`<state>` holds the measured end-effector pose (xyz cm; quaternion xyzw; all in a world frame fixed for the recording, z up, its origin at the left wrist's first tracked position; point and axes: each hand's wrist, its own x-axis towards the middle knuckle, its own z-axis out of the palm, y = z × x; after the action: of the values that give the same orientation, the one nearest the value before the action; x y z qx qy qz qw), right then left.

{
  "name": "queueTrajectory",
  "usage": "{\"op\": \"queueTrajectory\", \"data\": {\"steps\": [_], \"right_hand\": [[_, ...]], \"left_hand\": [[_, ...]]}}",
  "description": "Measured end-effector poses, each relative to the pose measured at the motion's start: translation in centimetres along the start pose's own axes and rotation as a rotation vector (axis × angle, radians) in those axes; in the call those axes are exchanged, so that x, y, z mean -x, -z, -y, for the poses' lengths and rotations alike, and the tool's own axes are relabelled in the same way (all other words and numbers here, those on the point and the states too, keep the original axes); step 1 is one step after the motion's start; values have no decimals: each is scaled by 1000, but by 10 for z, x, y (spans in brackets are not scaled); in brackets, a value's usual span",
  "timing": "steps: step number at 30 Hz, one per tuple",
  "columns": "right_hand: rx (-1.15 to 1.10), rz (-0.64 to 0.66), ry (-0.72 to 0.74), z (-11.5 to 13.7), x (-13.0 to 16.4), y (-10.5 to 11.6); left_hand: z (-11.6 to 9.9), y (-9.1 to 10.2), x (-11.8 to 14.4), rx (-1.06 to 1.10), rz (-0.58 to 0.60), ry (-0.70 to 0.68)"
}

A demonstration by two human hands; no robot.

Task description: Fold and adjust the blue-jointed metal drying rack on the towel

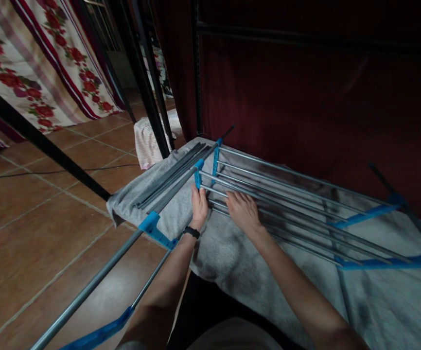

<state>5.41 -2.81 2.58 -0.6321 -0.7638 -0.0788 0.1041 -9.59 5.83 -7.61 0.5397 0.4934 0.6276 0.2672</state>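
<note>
A drying rack of thin metal rods and blue plastic brackets lies partly assembled across a grey cloth [228, 262]. My left hand [198, 206], with a dark band at its wrist, pinches the lower end of a blue bracket [198, 174], where a rod meets it. Close by on the right, my right hand [242, 209] has its fingers curled over a metal rod [287, 197] of the rack; its fingertips are partly hidden. Another blue bracket [216, 163] stands just behind. Toward the lower left, a further blue bracket [154, 227] joins two longer tubes.
Several loose grey tubes [172, 175] lie on the cloth at the left. Black metal posts [147, 78] rise behind it, and a slanting black bar [43, 136] crosses the tiled floor [72, 248]. A dark red curtain [305, 112] hangs at the back; a striped cloth [148, 143] droops near the posts.
</note>
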Motion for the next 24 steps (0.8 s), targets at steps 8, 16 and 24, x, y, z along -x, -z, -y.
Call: {"op": "queueTrajectory", "data": {"steps": [8,16,24], "right_hand": [[15,14,-92,-28,25,1],[39,134,-137,-26,22,9],[-1,261,-158,-25,16,22]], "left_hand": [[8,-1,1,15,-1,32],[11,-4,0,-23,-12,49],[10,-5,1,5,-21,75]]}}
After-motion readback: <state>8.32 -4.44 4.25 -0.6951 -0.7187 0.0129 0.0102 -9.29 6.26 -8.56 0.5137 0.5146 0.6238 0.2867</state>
